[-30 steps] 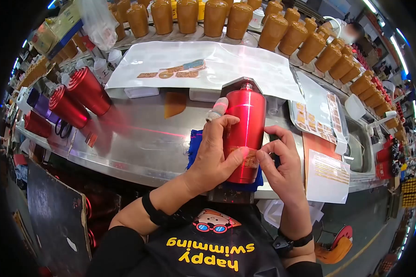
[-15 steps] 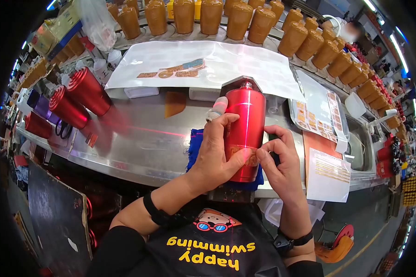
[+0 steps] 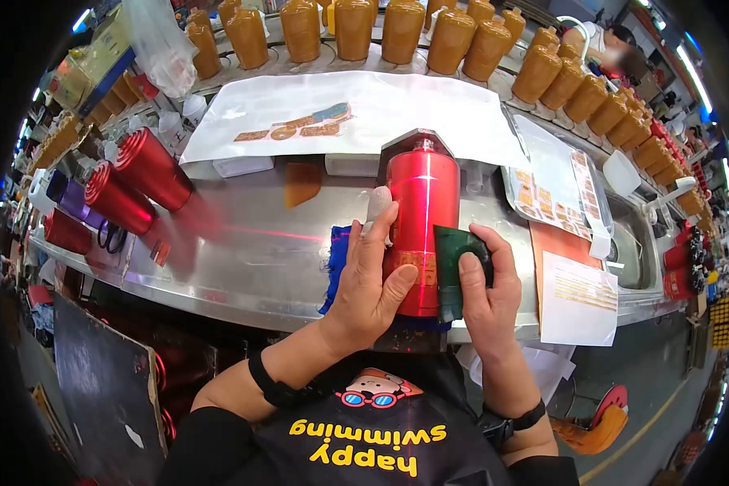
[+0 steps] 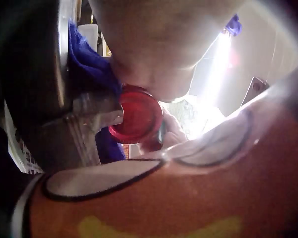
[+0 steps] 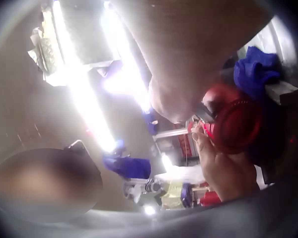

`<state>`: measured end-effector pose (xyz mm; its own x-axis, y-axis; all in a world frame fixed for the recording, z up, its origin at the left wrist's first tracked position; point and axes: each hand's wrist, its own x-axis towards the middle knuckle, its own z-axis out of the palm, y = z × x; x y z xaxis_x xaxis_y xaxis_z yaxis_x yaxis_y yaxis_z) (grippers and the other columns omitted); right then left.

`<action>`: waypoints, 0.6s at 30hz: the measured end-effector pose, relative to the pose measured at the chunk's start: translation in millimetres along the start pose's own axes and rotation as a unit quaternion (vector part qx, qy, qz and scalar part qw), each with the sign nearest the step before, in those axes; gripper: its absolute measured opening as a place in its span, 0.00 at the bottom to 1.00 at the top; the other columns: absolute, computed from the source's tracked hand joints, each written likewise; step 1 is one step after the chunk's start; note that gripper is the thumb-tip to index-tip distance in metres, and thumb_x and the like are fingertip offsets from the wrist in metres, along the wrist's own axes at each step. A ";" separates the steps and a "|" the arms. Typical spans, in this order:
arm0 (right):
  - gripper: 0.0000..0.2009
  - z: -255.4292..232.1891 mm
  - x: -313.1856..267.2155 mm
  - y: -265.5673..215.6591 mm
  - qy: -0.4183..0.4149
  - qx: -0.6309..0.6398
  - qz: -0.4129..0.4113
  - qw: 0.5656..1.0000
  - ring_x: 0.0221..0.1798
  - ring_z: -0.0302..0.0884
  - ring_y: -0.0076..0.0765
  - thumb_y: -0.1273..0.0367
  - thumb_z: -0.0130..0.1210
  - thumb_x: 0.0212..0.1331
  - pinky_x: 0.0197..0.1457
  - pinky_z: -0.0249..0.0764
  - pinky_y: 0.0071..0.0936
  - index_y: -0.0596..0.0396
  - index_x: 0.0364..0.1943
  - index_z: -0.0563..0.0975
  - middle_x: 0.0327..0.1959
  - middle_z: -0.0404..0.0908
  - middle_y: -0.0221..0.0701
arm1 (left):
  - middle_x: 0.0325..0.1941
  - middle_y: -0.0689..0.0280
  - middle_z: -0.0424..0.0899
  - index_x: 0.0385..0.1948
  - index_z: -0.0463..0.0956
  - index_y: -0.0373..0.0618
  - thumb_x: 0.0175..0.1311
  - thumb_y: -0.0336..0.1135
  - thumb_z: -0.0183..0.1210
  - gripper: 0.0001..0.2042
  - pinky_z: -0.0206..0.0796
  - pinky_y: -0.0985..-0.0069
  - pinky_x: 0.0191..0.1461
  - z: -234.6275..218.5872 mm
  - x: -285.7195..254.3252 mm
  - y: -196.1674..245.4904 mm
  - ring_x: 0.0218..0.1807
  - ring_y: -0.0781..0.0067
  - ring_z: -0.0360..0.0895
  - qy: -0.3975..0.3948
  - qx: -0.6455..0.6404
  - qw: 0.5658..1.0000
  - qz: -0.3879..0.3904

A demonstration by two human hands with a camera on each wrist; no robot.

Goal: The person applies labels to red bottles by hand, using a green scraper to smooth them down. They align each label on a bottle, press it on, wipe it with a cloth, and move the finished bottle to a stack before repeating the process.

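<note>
A red metallic bottle (image 3: 429, 190) lies on a blue cloth (image 3: 335, 263), neck pointing away, with a gold patterned decal (image 3: 419, 266) around its lower part. My left hand (image 3: 360, 283) holds the bottle's left side, its thumb on the decal; a pale cover wraps one finger. In my right hand (image 3: 490, 296) is a dark green flat scraper (image 3: 452, 279), pinched between thumb and fingers, its edge beside the decal at the bottle's right side. The left wrist view shows the bottle's round base (image 4: 136, 116), with the right hand behind it.
A white sheet (image 3: 429, 105) bearing decals lies behind the bottle. To the right are a tray of decals (image 3: 555, 206), a striped paper (image 3: 577, 300) and a sink (image 3: 636, 251). Several red bottles (image 3: 117, 198) stand at left; brown bottles (image 3: 352, 32) line the back.
My right hand's fingertips were at the decal; now that hand holds the green scraper there. The left thumb has slid left on the decal. The brown bottles at the back have shifted.
</note>
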<state>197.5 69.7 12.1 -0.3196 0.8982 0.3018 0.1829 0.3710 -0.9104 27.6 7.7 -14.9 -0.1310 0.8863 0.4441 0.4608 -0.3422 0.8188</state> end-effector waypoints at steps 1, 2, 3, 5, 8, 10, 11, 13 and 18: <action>0.16 -1.4 -2.9 5.5 0.003 0.028 0.031 0.999 0.39 0.75 0.23 0.69 0.52 0.68 0.44 0.73 0.23 0.60 0.56 0.71 0.40 0.80 0.34 | 0.74 0.48 0.56 0.71 0.47 0.36 0.73 0.43 0.50 0.32 0.31 0.50 0.77 0.7 -1.0 -0.3 0.76 0.49 0.52 0.001 -0.005 1.000 -0.005; 0.16 -1.6 -5.2 13.3 0.004 0.053 0.041 0.998 0.40 0.74 0.22 0.69 0.51 0.69 0.45 0.72 0.21 0.60 0.57 0.71 0.41 0.79 0.32 | 0.74 0.48 0.56 0.72 0.46 0.36 0.73 0.43 0.49 0.33 0.29 0.49 0.77 1.3 -1.1 -0.4 0.76 0.48 0.53 0.002 -0.009 1.000 -0.009; 0.16 -1.2 -6.9 21.8 0.006 0.079 0.049 0.996 0.42 0.72 0.20 0.69 0.51 0.70 0.47 0.70 0.19 0.60 0.58 0.70 0.42 0.78 0.31 | 0.74 0.49 0.56 0.72 0.45 0.36 0.73 0.44 0.49 0.33 0.28 0.47 0.77 1.5 -0.6 -0.5 0.76 0.48 0.53 0.003 -0.011 1.000 -0.011; 0.16 -1.8 -7.6 25.0 0.003 0.101 0.057 0.993 0.44 0.72 0.19 0.69 0.50 0.71 0.50 0.70 0.18 0.60 0.59 0.69 0.44 0.76 0.29 | 0.73 0.50 0.59 0.71 0.49 0.37 0.72 0.45 0.50 0.33 0.27 0.47 0.77 1.4 -1.6 -3.8 0.76 0.49 0.52 0.039 -0.021 0.999 0.004; 0.16 0.3 -8.0 32.8 0.028 0.155 0.055 0.986 0.43 0.72 0.20 0.69 0.54 0.68 0.48 0.70 0.19 0.61 0.56 0.71 0.41 0.78 0.30 | 0.70 0.54 0.65 0.68 0.58 0.40 0.68 0.44 0.54 0.30 0.25 0.45 0.77 -4.9 -9.9 13.5 0.77 0.50 0.52 -0.013 0.130 0.986 0.104; 0.16 -3.9 -4.3 29.9 0.008 0.159 0.082 0.984 0.44 0.72 0.20 0.69 0.55 0.67 0.48 0.71 0.19 0.61 0.55 0.71 0.42 0.78 0.30 | 0.68 0.56 0.68 0.65 0.65 0.43 0.64 0.43 0.57 0.28 0.24 0.44 0.77 -7.0 -13.1 16.8 0.77 0.51 0.52 -0.059 0.245 0.947 0.198; 0.16 -6.8 -2.9 26.9 -0.005 0.160 0.097 0.982 0.44 0.72 0.20 0.69 0.56 0.67 0.48 0.71 0.19 0.62 0.55 0.71 0.42 0.78 0.30 | 0.67 0.57 0.69 0.63 0.68 0.44 0.62 0.43 0.59 0.27 0.24 0.44 0.77 -5.4 -12.2 11.5 0.77 0.51 0.52 -0.068 0.282 0.925 0.246; 0.16 -14.2 -0.6 24.1 0.002 0.103 0.066 0.992 0.44 0.73 0.21 0.68 0.58 0.66 0.48 0.71 0.19 0.61 0.53 0.72 0.42 0.79 0.31 | 0.67 0.60 0.70 0.63 0.68 0.49 0.53 0.40 0.65 0.31 0.23 0.45 0.77 -2.8 -7.5 -2.4 0.76 0.51 0.54 -0.037 0.332 0.887 0.319; 0.13 -24.9 8.7 -10.0 -0.064 -0.280 -0.361 0.887 0.39 0.77 0.38 0.73 0.65 0.52 0.44 0.72 0.31 0.55 0.43 0.79 0.35 0.79 0.34 | 0.71 0.61 0.66 0.70 0.57 0.46 0.45 0.41 0.71 0.45 0.24 0.46 0.77 -12.7 -16.7 -7.4 0.76 0.55 0.55 0.029 0.215 0.967 0.133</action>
<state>216.0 79.7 30.9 -0.6377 0.3575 0.6823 0.3087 0.9301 -0.1988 15.2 -8.4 -23.7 -0.0008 0.7613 0.6484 0.8060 -0.3833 0.4510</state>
